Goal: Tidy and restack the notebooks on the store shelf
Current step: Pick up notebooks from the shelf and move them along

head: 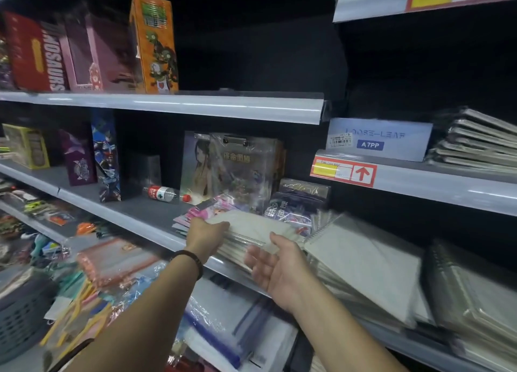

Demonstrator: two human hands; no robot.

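A stack of plastic-wrapped grey spiral notebooks (251, 229) lies at the front of the middle shelf (117, 212). My left hand (205, 233) grips the stack's left end, thumb on the top cover. My right hand (275, 265) is open, palm up, fingers against the stack's front edge. More grey notebooks (366, 262) lean in an untidy pile to the right, with a darker spiral pile (470, 290) beyond them. The picture is blurred by motion.
Pink packets (201, 210) and card boxes (232, 170) crowd behind the stack. A bottle (163, 193) lies on its side on the shelf. Boxed toys (154, 44) fill the upper shelf. Further notebooks (478, 142) sit on the right-hand shelf by a loose-leaf box (377, 139). Clear folders (223, 324) lie below.
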